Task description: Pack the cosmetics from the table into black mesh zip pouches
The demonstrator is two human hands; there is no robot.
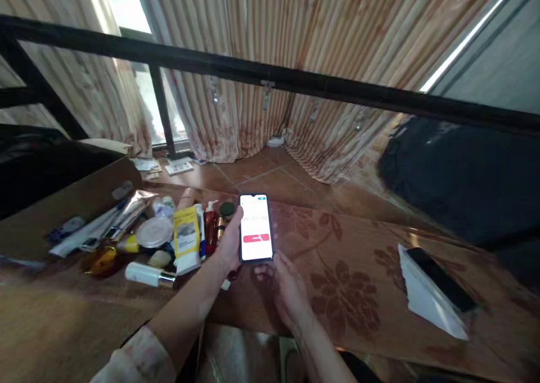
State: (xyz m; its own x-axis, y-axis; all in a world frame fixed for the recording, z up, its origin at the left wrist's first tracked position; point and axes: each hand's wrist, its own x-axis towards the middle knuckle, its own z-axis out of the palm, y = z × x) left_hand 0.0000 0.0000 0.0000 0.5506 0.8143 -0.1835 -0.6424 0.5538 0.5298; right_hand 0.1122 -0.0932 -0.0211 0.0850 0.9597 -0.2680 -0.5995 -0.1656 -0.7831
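Nearest the camera, the right hand [283, 284] lies palm-down over the patterned mat [350, 270]. Its fingers are loosely curled at the phone's lower edge; motion blur prevents confirming contact. Just beyond it, the left hand [230, 243] grips the phone [256, 227] by its left side, fingers wrapped behind and thumb on the edge. The phone is upright with its screen lit, at mid-mat. To the left lies a cluster of toiletries: a white bottle [147, 274], a yellow-labelled tube [186, 239] and a red pump bottle [210, 225]. On the right, a dark slab [441, 279] rests on white paper [426, 310]. Far back, a black rail [295, 82] crosses the striped curtains [261, 23].
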